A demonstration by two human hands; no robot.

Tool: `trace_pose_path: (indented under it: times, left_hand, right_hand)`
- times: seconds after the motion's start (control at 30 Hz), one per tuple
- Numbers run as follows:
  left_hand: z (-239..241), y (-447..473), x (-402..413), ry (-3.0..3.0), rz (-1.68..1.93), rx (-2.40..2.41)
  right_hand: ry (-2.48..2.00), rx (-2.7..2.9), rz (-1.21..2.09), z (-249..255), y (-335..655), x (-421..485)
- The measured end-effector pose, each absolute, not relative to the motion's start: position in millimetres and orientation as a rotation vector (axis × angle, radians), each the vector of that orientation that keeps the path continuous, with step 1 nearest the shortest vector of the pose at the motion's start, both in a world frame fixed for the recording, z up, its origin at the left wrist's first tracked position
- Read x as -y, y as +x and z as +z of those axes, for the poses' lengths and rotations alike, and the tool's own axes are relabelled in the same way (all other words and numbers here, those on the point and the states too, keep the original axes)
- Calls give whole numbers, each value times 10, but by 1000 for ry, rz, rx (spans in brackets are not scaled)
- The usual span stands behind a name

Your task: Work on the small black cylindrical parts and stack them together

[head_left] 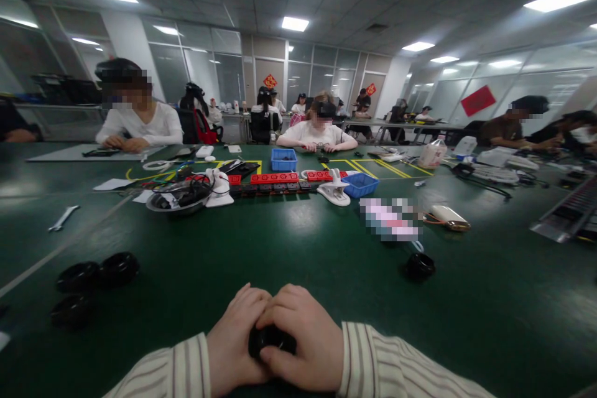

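Note:
Between my two hands sits a black round ring-shaped part point(272, 342), low at the front of the green table point(298, 242). My left hand point(237, 339) is curled against its left side. My right hand point(305, 339) wraps over it from the right, with the thumb across its near side. The fingers hide much of the part. Similar black round parts lie apart from my hands: a group of three point(120, 267) on the left, and a single one point(420, 266) on the right.
A wrench point(64, 218) lies at left. Farther back are a metal bowl of cables point(180, 196), red and black socket-like blocks point(275, 179), a white clamp point(334, 189), blue bins point(360, 185) and a power bank-like device point(448, 217). A co-worker point(319, 127) sits opposite, others around.

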State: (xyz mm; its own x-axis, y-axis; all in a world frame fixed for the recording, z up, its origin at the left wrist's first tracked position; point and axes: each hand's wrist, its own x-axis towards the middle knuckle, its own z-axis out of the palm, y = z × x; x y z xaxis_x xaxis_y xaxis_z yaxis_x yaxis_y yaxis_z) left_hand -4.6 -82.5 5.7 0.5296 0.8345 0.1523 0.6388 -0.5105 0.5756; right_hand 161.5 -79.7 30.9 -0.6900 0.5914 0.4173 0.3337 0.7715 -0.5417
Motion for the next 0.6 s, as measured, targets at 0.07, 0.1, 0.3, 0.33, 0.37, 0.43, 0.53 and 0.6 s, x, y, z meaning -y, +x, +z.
trace_pose_path:
  times: [0.07,0.1,0.3,0.33,0.37,0.43,0.53,0.6]
  left_hand:
    - [79,-72,793,2314,537,-1095]
    - [86,-82,780,2319,516,-1061]
    - [63,-119,770,2375,496,-1030]
    - [51,-123,776,2377,514,-1035]
    - [38,-126,782,2377,539,-1044]
    - [15,-130,796,2375,596,-1074]
    - [-4,-125,814,2397,653,-1118]
    - [4,-114,819,2412,656,-1164]
  right_hand:
    - [-522,2364,617,303,1616,807]
    - [-465,2360,629,299,1609,814]
    - [-363,2309,630,359,1578,843]
    - [-372,2294,627,378,1584,847]
    - [-398,2278,620,393,1591,851]
    - [-517,2237,587,397,1601,863]
    - [-757,2192,523,331,1596,871]
    - [-883,2220,485,271,1584,862]
